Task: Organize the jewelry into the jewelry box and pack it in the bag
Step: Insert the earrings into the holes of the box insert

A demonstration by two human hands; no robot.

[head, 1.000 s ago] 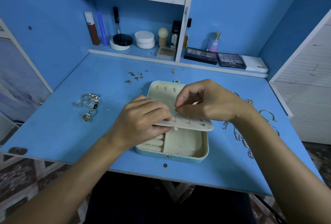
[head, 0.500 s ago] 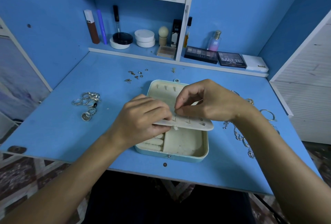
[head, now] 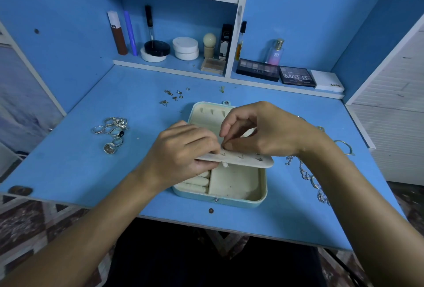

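Note:
A pale green jewelry box (head: 236, 200) lies open on the blue desk (head: 68, 162), with a cream lining. Across its middle lies a cream earring panel (head: 252, 160) with small studs stuck in it. My left hand (head: 181, 153) grips the panel's left end. My right hand (head: 259, 135) pinches a small earring at the panel's upper edge; the earring itself is mostly hidden by my fingertips. Loose earrings (head: 173, 96) lie behind the box. A cluster of rings (head: 112, 130) lies to the left. Chains and bracelets (head: 309, 174) lie to the right.
Cosmetics stand on the back shelf: a white jar (head: 185, 48), a black jar (head: 157, 48), a perfume bottle (head: 275, 52), eyeshadow palettes (head: 297, 76) and a white box (head: 328, 81). The desk's front edge is close to my body. No bag is in view.
Both hands stay at the panel; my right fingertips have shifted slightly down onto its upper edge. Nothing else has moved.

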